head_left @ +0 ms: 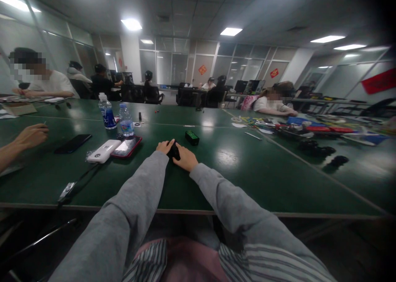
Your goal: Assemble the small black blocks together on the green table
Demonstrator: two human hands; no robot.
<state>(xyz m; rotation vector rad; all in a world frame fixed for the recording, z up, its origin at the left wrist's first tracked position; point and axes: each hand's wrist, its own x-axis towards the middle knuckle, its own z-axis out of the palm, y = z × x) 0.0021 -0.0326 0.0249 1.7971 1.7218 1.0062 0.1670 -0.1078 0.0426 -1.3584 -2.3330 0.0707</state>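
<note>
Both my hands meet over the green table (pixel 216 183), a little beyond arm's-middle reach. Between them is a small, rounded black object (pixel 174 150); its exact kind I cannot make out. My left hand (pixel 163 146) closes on its left side, and my right hand (pixel 186 158) holds it from the right with the fingers curled. The hands hide much of its surface. Just beyond my right hand lies a small black box with a green top (pixel 192 137), touched by neither hand.
To the left are a white power bank (pixel 104 150) with a cable, a red-edged phone (pixel 127 146), a dark phone (pixel 73 143) and two bottles (pixel 107 112). Another person's hand (pixel 32 135) reaches in at far left. Cables and tools (pixel 309 129) cover the right.
</note>
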